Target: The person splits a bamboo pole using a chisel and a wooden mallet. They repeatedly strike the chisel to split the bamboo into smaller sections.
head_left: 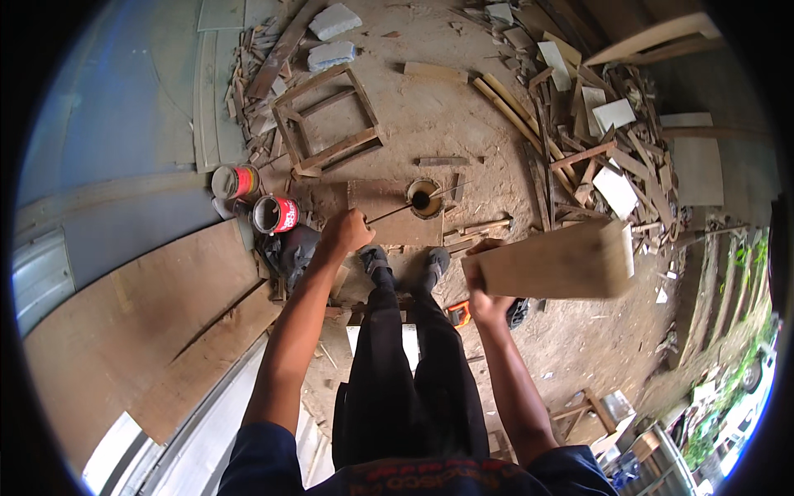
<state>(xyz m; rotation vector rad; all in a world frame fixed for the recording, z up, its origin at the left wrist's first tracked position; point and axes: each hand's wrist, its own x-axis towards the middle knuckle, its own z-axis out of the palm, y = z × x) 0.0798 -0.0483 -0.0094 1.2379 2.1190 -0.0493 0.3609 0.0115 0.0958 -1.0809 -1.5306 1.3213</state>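
My left hand (347,232) is closed around a thin dark stick (389,214), which reaches over to a round pot (426,212) holding brown stuff. The stick's far end is at the pot's dark middle; whether it dips in I cannot tell. On the other side, my right hand (490,304) grips one end of a wide wooden board (550,263), raised above the ground and slightly blurred at its far end. The pot stands on a flat brown sheet (376,202) in front of my feet.
Two red-labelled cans (285,215) stand at the left. Beyond them lies a wooden frame (331,153). A hammer (488,226) is near the pot, and an orange tool handle (458,313) by my right foot. Scrap wood (591,157) is heaped at the right.
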